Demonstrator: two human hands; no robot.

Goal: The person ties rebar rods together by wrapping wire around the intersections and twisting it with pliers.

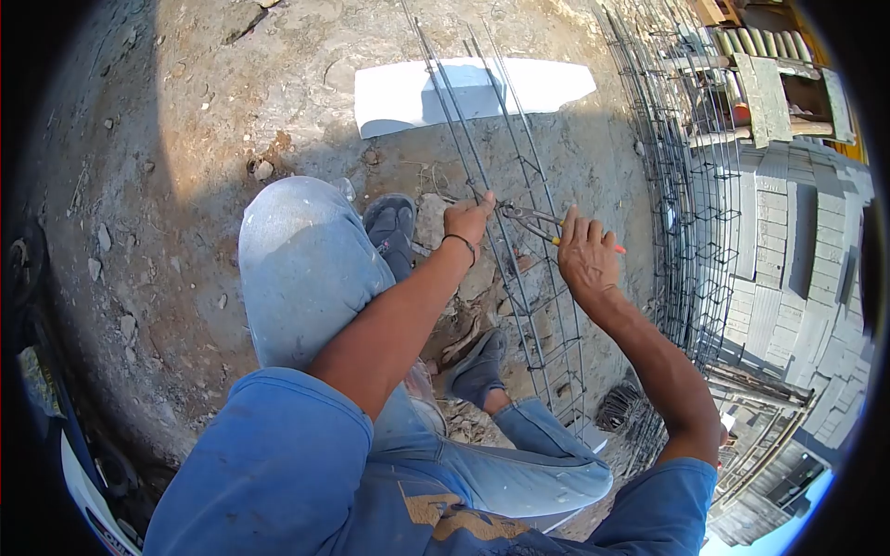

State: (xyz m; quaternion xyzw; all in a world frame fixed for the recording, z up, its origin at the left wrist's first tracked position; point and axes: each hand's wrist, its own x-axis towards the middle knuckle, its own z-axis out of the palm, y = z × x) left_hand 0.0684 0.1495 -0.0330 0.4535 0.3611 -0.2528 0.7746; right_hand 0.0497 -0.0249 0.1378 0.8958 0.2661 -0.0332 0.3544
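Observation:
A long, narrow rebar cage (530, 324) runs up and down the view in front of my knees, with cross ties between its thin bars. My left hand (468, 221) is closed at the cage's left bar, its thumb and fingers against the steel; any wire in them is too small to make out. In my right hand (590, 255) are pincers (530, 217) with yellow and red-orange handle grips. Their metal jaws meet the left bar just beside my left fingertips, and the handles slant across the cage toward my right palm.
A white sheet (389, 97) lies under the cage's far end. Several more rebar cages (681, 195) are stacked at the right, near grey blocks (774, 222). A dark wire coil (618, 408) sits lower right. Stones and rubble cover the dirt around my shoes (477, 369).

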